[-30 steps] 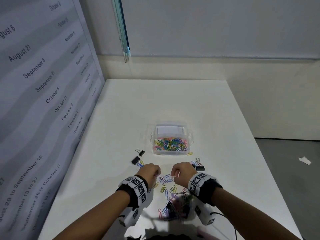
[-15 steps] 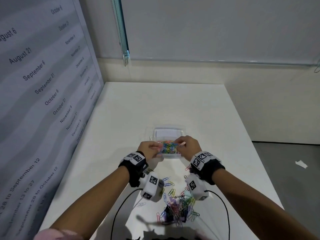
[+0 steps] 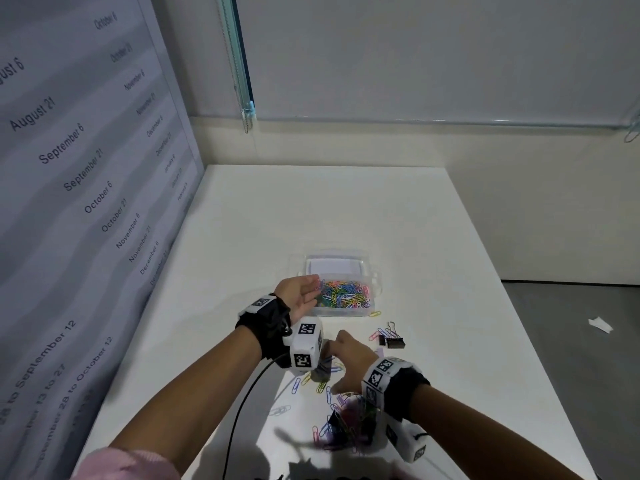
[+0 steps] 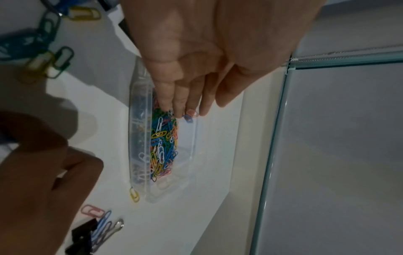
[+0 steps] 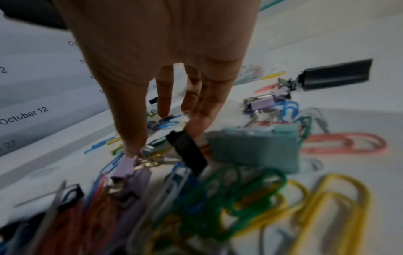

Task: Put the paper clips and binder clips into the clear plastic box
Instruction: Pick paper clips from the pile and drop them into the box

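Note:
The clear plastic box sits mid-table, its near half filled with coloured paper clips. My left hand lies open, palm up, at the box's left rim. In the left wrist view its straight fingers hang over the clips in the box. My right hand hovers open, holding nothing, over loose clips nearer me. In the right wrist view its thumb tip is at a purple binder clip and its fingers are by a black binder clip. A teal binder clip lies beside them.
Black binder clips and a few paper clips lie right of the right hand. A yellow paper clip rests against the box's front. A dense pile of clips sits near the table's front edge. A calendar wall borders the left.
Both hands went from the loose clips to the box with a handful. Now the left hand is open over the box and the right hand has come back down to the table pile.

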### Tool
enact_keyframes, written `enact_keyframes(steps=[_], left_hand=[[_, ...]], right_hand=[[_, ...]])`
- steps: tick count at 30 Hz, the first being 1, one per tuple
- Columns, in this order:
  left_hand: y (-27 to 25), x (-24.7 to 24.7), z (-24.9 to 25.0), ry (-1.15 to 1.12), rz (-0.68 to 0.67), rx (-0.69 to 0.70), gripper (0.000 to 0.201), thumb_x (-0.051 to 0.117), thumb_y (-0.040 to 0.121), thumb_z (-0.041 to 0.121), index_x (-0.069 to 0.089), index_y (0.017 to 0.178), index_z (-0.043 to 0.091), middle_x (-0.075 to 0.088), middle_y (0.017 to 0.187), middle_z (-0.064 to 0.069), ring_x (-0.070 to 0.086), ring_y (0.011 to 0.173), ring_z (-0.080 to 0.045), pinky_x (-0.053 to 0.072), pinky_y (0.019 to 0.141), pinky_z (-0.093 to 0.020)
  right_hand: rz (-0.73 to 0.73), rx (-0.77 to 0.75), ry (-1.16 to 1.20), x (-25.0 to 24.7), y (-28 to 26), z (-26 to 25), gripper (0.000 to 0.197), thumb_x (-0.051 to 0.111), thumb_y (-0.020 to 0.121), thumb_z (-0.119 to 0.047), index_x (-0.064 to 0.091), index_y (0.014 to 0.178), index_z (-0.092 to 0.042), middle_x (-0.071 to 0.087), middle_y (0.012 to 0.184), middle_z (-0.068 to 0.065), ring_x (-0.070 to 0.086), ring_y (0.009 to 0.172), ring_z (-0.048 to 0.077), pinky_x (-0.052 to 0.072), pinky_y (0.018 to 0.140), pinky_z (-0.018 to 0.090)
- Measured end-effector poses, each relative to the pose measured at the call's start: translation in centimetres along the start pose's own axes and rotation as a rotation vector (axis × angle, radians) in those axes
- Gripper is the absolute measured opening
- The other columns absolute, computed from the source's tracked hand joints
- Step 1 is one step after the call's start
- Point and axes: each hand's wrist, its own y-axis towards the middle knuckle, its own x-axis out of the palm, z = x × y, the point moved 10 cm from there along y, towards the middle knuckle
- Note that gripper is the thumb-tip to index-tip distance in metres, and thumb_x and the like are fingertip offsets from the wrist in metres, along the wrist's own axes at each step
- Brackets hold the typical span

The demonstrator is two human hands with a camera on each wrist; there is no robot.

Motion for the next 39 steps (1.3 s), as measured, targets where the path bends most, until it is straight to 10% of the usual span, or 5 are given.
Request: enact_keyframes(steps=[6,12,18,28,39], left_hand=[[-0.5,-0.9,0.3,0.201,0.015,0.096,0.035,0.037,0.097,0.004,0.050,0.130,-0.002,0.048,0.141,-0.014,0.043,0.133,-0.024,0.030,0.116,-0.033],[-2.1,-1.7,-1.1,0.677,-0.093,0.212,0.020,0.051,0.089,-0.002,0.063,0.103,0.005,0.068,0.091,-0.005,0.061,0.072,-0.012,0.054,0.069,-0.020],[-1.9,-4.2,-5.0,1.478,-0.103,0.250,0.040,0.064,0.078,0.011,0.059,0.117,0.019,0.054,0.110,-0.001,0.057,0.098,-0.017,0.048,0.088,-0.024],[-1.7,-4.9,-5.1,1.669,-0.090,0.346,0.047,0.054,0.086,0.010,0.045,0.131,0.015,0.040,0.132,-0.009,0.045,0.122,-0.025,0.040,0.101,-0.032],[-1.1,-2.4,-5.7,1.747,-0.113,0.407,0.034,0.052,0.088,0.006,0.052,0.122,0.010,0.051,0.124,-0.012,0.049,0.116,-0.028,0.038,0.097,-0.032]], right_hand=[[0.017,0.005,0.017,-0.7,0.3,-0.1,0.018,0.067,0.079,-0.016,0.067,0.096,-0.009,0.059,0.094,0.002,0.053,0.088,0.018,0.039,0.075,0.024],[0.103,0.039,0.022,-2.4,0.3,1.1,0.016,0.058,0.080,-0.007,0.070,0.090,-0.009,0.071,0.100,0.007,0.063,0.090,0.020,0.041,0.071,0.021],[0.202,0.049,0.001,-5.2,0.7,2.3,0.024,0.047,0.086,-0.002,0.063,0.102,-0.012,0.064,0.111,0.005,0.058,0.103,0.022,0.043,0.083,0.025],[0.519,0.033,0.099,-13.6,1.2,2.1,0.023,0.051,0.086,-0.002,0.062,0.105,-0.008,0.053,0.111,0.013,0.054,0.087,0.026,0.043,0.077,0.029],[0.016,0.043,-0.074,-1.6,0.0,1.5,0.046,0.072,0.075,-0.027,0.049,0.115,-0.018,0.044,0.120,0.005,0.051,0.104,0.023,0.041,0.087,0.031]])
